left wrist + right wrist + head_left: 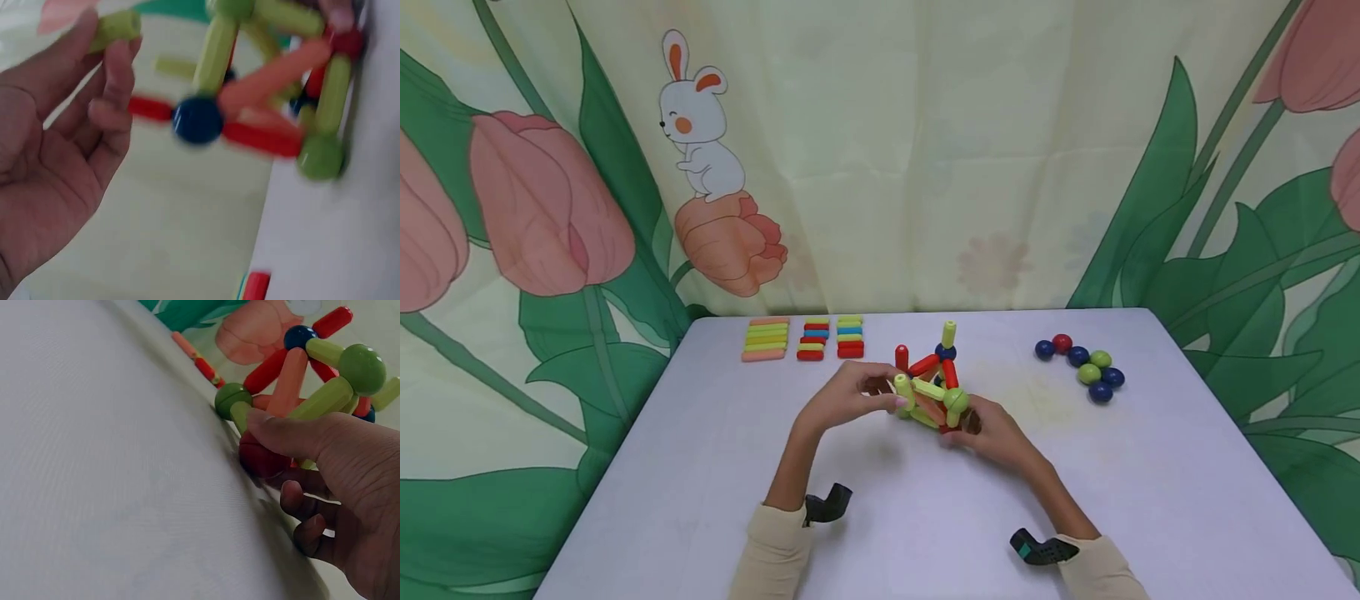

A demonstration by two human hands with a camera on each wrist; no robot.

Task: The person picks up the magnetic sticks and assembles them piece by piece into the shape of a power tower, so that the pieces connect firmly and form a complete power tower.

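A toy frame of rods and balls (pixel 951 375) stands at the middle of the table, built from red, orange and light green rods joined by balls. My left hand (pixel 853 392) is at its left side. Thumb and fingers there pinch a light green rod (pixel 119 30), apart from the blue ball (pixel 198 119) in the left wrist view. On the near right, my right hand (pixel 1003 433) grips the frame low down, its thumb on the red ball (pixel 262 456). A green ball (pixel 233 400) sits at another low corner.
Sorted rods (pixel 765 340) lie in short stacks at the back left, with more coloured rods (pixel 812 339) alongside. Several loose balls (pixel 1078 357), blue, green and red, are grouped at the back right. A printed curtain (pixel 880 167) hangs behind the white table (pixel 700 500).
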